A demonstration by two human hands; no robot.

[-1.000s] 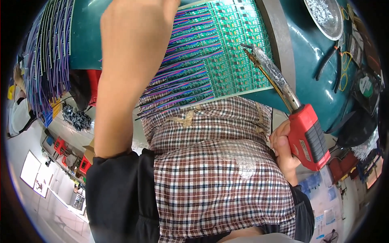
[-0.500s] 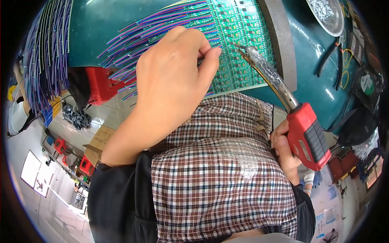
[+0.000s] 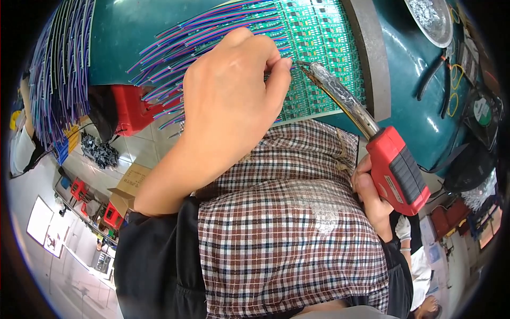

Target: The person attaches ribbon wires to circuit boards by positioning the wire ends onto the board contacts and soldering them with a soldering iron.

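Note:
My left hand is over the wired side of a green circuit board panel. Its thumb and index finger pinch a thin wire whose end reaches the solder pads. In my right hand is a red and black soldering gun, its metal barrel slanting up and left. The iron's tip meets the board just beside my left fingertips. Rows of blue, red and purple wires fan out leftward from the panel; part of them lies hidden under my left hand.
A dark metal bar lies along the panel's right edge. Further right are pliers and a metal bowl of silvery bits. Another wired bundle hangs at the far left, near a red stool. A person shows at lower right.
The soldering gun has shifted left and its tip has come to my left fingertips. My left hand has moved slightly up and right. A person has come into view at lower right.

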